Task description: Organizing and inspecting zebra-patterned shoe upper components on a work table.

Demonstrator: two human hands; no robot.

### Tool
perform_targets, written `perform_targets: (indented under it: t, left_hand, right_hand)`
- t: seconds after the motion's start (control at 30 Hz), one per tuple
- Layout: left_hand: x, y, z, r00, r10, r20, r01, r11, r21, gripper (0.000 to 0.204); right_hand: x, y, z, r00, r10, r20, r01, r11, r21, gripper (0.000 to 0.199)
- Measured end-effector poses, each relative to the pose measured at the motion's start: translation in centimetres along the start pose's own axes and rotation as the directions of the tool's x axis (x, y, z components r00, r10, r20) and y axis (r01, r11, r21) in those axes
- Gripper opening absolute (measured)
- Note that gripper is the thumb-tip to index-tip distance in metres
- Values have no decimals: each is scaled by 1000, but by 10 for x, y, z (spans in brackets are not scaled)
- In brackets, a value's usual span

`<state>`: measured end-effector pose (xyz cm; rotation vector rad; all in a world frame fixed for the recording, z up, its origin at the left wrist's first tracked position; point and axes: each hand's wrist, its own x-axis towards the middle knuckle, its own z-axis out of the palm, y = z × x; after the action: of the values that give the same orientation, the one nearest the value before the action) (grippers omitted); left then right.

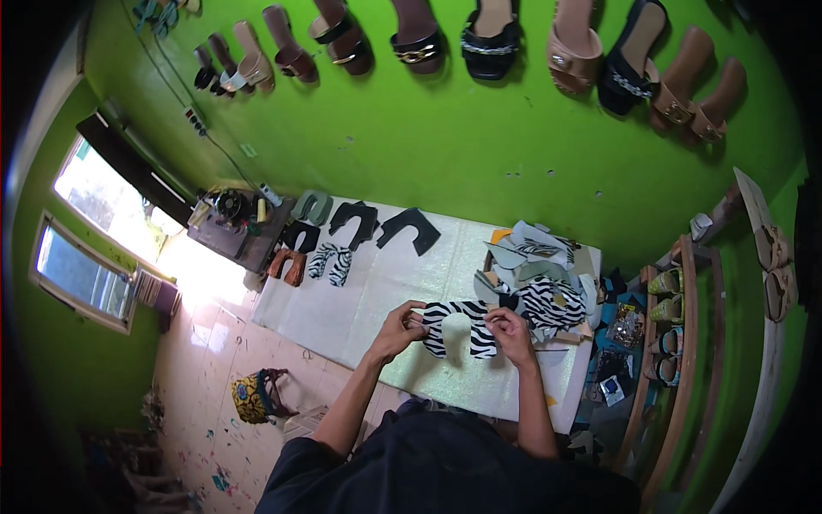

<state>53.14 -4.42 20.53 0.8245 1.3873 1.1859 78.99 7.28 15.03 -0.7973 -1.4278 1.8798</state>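
A U-shaped piece of zebra-print material [435, 332], cut like a sandal upper, is held up over the near part of the white table [342, 313]. Its curved bend points away from me and its two legs point toward me. My left hand [400, 331] pinches its left edge, while my right hand [512, 336] pinches the right edge, fingers closed. Just past my right hand lies a heap of cut scraps, with zebra-print material [552, 310] on top. Farther left on the table sits a stack of similar zebra-print U pieces [330, 264].
Beside that stack are black U pieces [411, 230], grey-green ones [312, 207] and brown ones [287, 267]. A dark side table [244, 240] holds a small fan. At right stands a wooden rack [685, 343] of sandals. More sandals [417, 43] hang on the green wall. A patterned bag [250, 397] lies on the floor.
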Motion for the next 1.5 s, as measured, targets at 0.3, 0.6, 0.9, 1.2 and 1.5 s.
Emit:
perform_targets:
  t: [0.3, 0.6, 0.9, 1.2, 1.5]
  left_hand:
    - [-64, -20, -100, 992, -4, -123, -6, 996, -84, 47]
    - [-125, -57, -242, 982, 180, -62, -178, 983, 35, 61]
    - [-140, -62, -346, 964, 225, -143, -213, 973, 89, 30]
    - [-114, -55, -423, 975, 148, -164, -135, 987, 84, 38]
    - [-57, -33, -484, 993, 79, -88, -62, 982, 181, 43]
  right_hand:
    - [5, 13, 117, 999, -37, 39, 43, 983, -176, 25]
    - [9, 42, 269, 998, -63, -23, 53, 946, -320, 23]
    - [39, 51, 369, 998, 17, 57, 7, 918, -398, 42]
    - [105, 87, 419, 997, 39, 68, -14, 942, -335, 45]
    - [173, 99, 445, 1000, 24, -3, -24, 947, -322, 42]
